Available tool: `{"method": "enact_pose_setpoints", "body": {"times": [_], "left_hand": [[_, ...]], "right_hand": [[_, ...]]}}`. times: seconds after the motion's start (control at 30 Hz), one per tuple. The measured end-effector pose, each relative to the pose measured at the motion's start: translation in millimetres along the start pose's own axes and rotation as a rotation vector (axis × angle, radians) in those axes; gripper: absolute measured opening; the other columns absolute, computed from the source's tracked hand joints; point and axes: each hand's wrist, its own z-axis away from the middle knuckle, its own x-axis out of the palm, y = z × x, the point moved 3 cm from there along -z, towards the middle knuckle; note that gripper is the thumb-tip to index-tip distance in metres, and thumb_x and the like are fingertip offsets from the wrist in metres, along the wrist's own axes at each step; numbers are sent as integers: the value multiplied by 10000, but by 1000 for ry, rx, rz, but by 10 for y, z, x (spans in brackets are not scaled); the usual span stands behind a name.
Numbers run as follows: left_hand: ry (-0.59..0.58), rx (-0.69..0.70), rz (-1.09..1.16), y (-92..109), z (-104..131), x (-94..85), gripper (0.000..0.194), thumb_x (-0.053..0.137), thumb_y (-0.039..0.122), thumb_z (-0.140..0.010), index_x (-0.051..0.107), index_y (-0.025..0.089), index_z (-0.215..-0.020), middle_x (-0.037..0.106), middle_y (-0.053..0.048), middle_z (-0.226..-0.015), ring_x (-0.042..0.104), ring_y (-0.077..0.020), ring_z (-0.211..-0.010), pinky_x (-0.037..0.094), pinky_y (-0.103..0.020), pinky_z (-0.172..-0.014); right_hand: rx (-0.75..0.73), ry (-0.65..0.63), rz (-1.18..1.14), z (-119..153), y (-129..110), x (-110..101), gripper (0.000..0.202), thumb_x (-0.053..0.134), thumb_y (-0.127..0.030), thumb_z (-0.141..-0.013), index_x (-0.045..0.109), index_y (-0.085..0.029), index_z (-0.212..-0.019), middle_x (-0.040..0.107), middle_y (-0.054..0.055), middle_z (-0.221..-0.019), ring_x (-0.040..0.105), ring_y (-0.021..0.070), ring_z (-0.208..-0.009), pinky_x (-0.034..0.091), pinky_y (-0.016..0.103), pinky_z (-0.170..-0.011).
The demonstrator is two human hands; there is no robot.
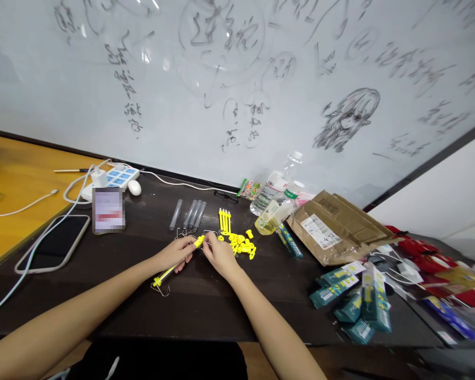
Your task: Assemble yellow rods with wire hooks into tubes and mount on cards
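My left hand (pixel 178 254) is closed around a slim tube (pixel 167 275) with yellow fittings at both ends. The tube slants down to the left, and a bent wire (pixel 164 290) sticks out at its lower end. Against the tube's upper yellow end, my right hand (pixel 220 255) has its fingertips pinched together; what they hold is hidden. Right beside that hand lies a pile of small yellow plastic parts (pixel 243 245). Several yellow rods (pixel 225 220) stand in a row behind it. Clear empty tubes (pixel 193 214) lie beyond my hands, with thin bent wires (pixel 184 233) in front of them.
On the left are a phone (pixel 59 245), a power strip (pixel 121 177) with cables and a white mouse (pixel 134 187). To the right stand bottles (pixel 267 192) beside a brown parcel (pixel 320 227), with green boxes (pixel 374 298) in front. A whiteboard (pixel 162 105) rises behind the dark table.
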Motion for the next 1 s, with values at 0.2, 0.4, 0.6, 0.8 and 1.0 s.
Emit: {"method": "enact_pose_setpoints", "body": {"times": [0.2,0.4,0.6,0.8,1.0], "left_hand": [[0,9,-21,37,14,12,335,458,504,-824,491,183,-912,483,77,-532,449,-69,-276,327,-148,-263],[-3,-1,-90,-2,-8,19,317,425,496,-838,468,185,-796,491,71,-502,453,-82,-264,315,-158,-252],[5,31,-96,-36,-10,23,327,435,502,-838,437,189,-744,486,73,-496,460,-75,-262,296,-141,-243],[35,-15,-4,-47,-33,13,348,444,536,-829,431,193,-772,488,77,-458,461,-90,-250,315,-152,-246],[38,-28,5,-39,-29,21,406,424,613,-812,388,210,-778,471,89,-397,471,-116,-246,323,-162,-247]], "right_hand": [[-63,58,-92,5,44,42,145,433,-277,-901,568,-231,-875,657,21,-761,612,160,-676,353,229,-582],[-79,80,-180,-3,39,44,167,441,-269,-900,599,-229,-864,660,30,-846,607,164,-772,401,247,-677],[-39,61,-179,-21,18,43,139,471,-272,-875,601,-230,-848,632,12,-745,591,158,-699,372,239,-601],[-92,-11,-22,-8,-75,30,120,418,-211,-883,537,-228,-885,649,20,-784,597,157,-667,321,233,-549],[-147,-35,-27,11,-135,-9,142,430,-135,-797,502,-217,-888,591,-3,-706,566,154,-639,303,233,-537]]}}
